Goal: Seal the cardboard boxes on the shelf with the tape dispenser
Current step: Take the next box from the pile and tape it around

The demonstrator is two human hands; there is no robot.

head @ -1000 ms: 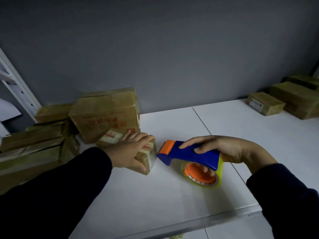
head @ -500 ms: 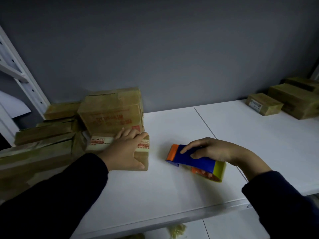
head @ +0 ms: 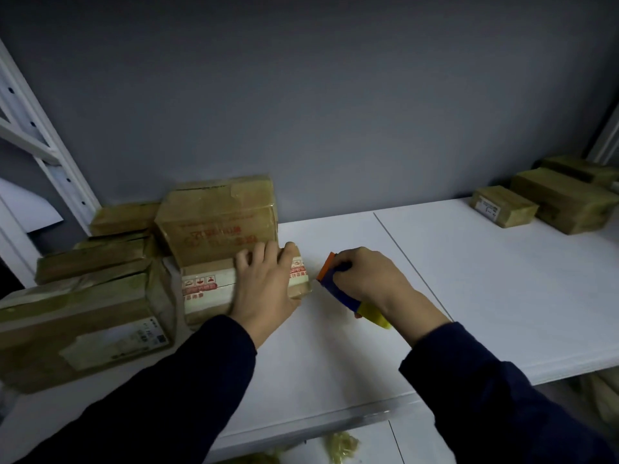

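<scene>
Left grip [head: 264, 286] lies flat, right grip [head: 366, 279] curled.

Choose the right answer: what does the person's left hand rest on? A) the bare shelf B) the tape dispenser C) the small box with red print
C: the left hand lies flat on the small box with red print, while the right hand grips the tape dispenser.

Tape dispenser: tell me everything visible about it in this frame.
The tape dispenser looks plastic: blue body, orange nose, yellowish tape roll at the rear. The right hand grips it from above, hiding much of it. It sits low over the white shelf, nose at the right end of the small box; contact there is unclear.
</scene>
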